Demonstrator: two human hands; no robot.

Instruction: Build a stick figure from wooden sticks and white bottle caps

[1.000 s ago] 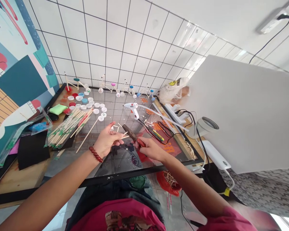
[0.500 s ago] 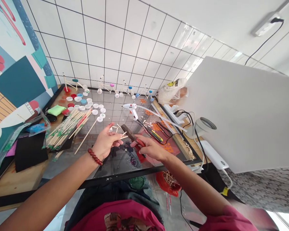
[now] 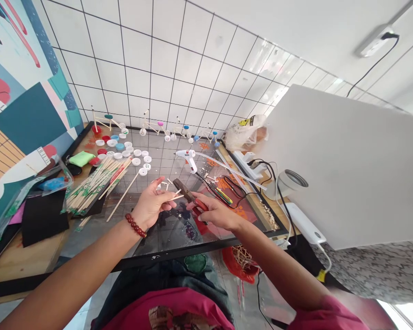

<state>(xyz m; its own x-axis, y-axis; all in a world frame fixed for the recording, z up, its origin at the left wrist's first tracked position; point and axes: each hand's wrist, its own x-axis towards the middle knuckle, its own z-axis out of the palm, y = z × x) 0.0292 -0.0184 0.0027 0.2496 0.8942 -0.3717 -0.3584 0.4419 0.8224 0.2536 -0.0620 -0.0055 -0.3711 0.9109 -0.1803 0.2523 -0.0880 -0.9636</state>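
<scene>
My left hand [image 3: 153, 202], with a red bead bracelet [image 3: 135, 225] at its wrist, pinches thin wooden sticks [image 3: 177, 197] between thumb and fingers. My right hand [image 3: 213, 211] is wrapped round the red handles of a pair of pliers [image 3: 186, 191]. The dark jaws of the pliers are right by the sticks' ends; whether they bite on one, I cannot tell. Short cut stick pieces [image 3: 167, 184] lie on the glass tabletop just beyond my left hand. A white glue gun [image 3: 186, 159] lies on its side farther back.
Bundled wooden sticks [image 3: 98, 185] and several bottle caps [image 3: 127, 149] lie to the left. Small stick-and-cap bicycle models [image 3: 158, 126] stand along the back edge. On the right are a cutter knife [image 3: 224, 196], cables, a power strip [image 3: 249, 165] and a white board [image 3: 344, 165].
The camera view has shifted very slightly. Both hands, the sticks and the pliers stay in nearly the same place.
</scene>
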